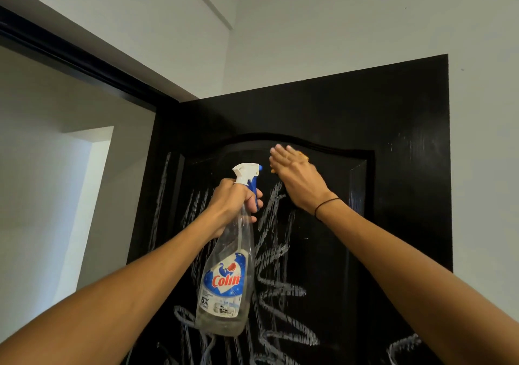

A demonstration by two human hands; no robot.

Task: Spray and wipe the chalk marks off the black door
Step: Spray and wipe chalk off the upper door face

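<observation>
While the left hand grips it, the spray bottle — clear — looks nearly empty.

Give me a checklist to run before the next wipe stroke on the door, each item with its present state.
1. Cloth under the right hand: ok, a yellow cloth shows at the hand's edges, pressed flat on the door.
2. Left hand grip on the bottle: ok, fingers curled round the neck, one on the trigger.
3. Nozzle aimed at the door: ok.
4. Liquid left in the bottle: ok, but low, only near the bottom.
5. Chalk marks still to clean: not ok, many remain below the right hand.
6. Door wet where the cloth sits: cannot tell.
</observation>
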